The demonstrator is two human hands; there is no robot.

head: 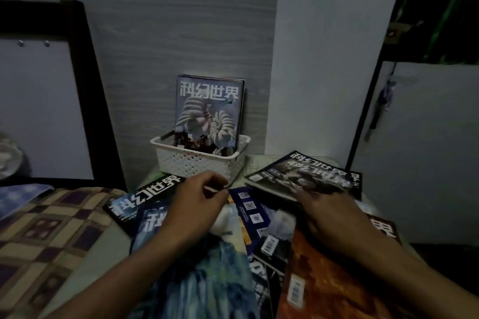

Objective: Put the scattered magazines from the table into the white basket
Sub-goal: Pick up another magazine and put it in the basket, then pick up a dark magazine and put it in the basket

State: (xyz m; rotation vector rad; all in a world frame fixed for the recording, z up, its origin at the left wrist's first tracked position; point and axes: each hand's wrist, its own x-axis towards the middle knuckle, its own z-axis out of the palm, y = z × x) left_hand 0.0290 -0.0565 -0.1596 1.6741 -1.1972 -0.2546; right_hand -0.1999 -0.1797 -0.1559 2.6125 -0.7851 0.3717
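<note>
Dim room, grey wood-grain panel (181,33) behind, small worktop (259,163) pushed against it with a patterned bedcover (51,228) on the left. White basket (197,160) sat at the back of the worktop, against the panel, already carrying a few upright magazines, the front one showing a shell cover (208,111). Rest of the magazines lay scattered and overlapping in front of the basket: a black one (134,202) at left, a blue one (197,274) in the middle under the left forearm, a dark-blue back cover with QR codes (250,210), an orange one (331,280) at lower right, and a small stack (305,176) at right rear. Left hand (199,197) hovered over the middle of the pile, fingers curled in; it may have been pinching a thin page edge near the basket's front wall, too dark and blurred to tell for sure. Right hand (329,212) lay on the near edge of the right stack, fingers flat and spread, pressing, not gripping. Handling judgement: glossy covers, so slippery on each other; thin and floppy singly, light, stiffer as a bunch. Best taken by the spine or a long edge, thumb on top and fingers slid under, several squared together, then stood on end in the basket beside the ones there. Loose sheets would likely fan and slide if lifted by a corner.
</note>
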